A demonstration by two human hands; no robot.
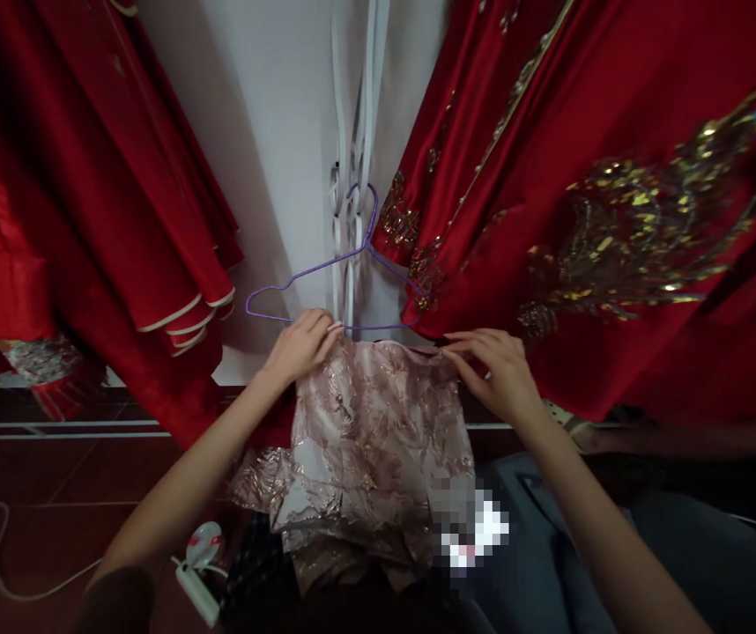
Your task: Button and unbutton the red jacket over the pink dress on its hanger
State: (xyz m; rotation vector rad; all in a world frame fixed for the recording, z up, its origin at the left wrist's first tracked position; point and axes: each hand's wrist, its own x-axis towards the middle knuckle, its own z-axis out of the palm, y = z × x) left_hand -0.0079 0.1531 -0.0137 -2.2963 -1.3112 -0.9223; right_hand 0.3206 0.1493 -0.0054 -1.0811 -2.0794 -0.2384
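Note:
A pale pink garment with gold sequin patterns (371, 440) hangs down in front of me. My left hand (302, 343) pinches its upper left edge, right by the lower bar of a purple wire hanger (325, 291). At the garment's upper right edge, my right hand (493, 370) has its fingers closed on the fabric. The hanger's hook (361, 198) is caught on white straps (355, 132) that dangle against the white wall.
Red satin garments (120, 202) hang at the left, and a red gown with gold embroidery (616, 220) at the right. A white power strip with cord (196, 590) lies on the dark red floor (40, 475). Grey-blue cloth (616, 546) is at the lower right.

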